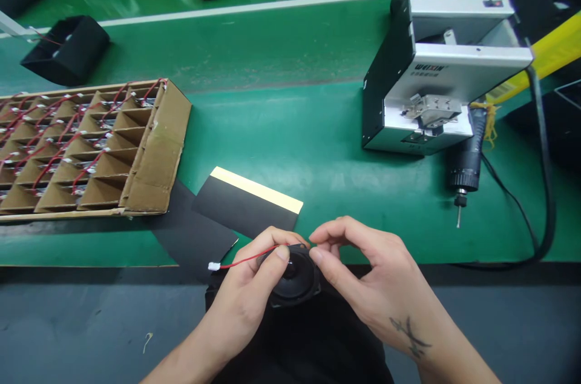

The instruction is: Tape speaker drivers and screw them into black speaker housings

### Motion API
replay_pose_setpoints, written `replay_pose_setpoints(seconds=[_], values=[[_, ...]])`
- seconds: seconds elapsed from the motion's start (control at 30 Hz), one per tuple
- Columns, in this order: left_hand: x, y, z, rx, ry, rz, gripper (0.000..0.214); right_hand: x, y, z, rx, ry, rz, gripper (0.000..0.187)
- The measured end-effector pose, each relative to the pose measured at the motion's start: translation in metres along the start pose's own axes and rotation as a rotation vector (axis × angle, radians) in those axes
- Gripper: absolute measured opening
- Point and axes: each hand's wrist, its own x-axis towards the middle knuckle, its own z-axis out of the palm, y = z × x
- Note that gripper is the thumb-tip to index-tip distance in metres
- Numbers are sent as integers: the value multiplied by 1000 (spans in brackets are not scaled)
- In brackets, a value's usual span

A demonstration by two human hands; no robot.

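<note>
My left hand (252,278) grips a small round black loudspeaker (295,281) in front of my lap, its thumb lying over the cone and the fingers behind the frame. A red wire (249,260) with a white plug (213,266) runs from the loudspeaker out across my left hand. At the loudspeaker's right upper edge is my right hand (363,263), thumb and index finger brought close together in a pinch. Whatever lies between those fingertips is too small to make out. Just beyond the hands, a black sheet with a yellow strip (256,190) lies on the green bench.
A divided cardboard box (157,157) with several red-wired parts stands at left, beside another black sheet (190,232). At right are a silver and black WEIXIN machine (436,75), a power screwdriver (467,157) and a thick cable (547,190). Black housings (72,48) stand farther back.
</note>
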Motion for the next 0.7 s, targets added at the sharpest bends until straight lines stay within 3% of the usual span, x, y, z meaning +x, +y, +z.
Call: replay_pose_setpoints(seconds=[0.4, 0.7], values=[[0, 1, 3, -8, 31, 19, 20, 1, 2, -1, -15, -19, -69, 10], [-3, 7, -2, 323, -19, 16, 36, 5, 7, -11, -253, -47, -215, 11]])
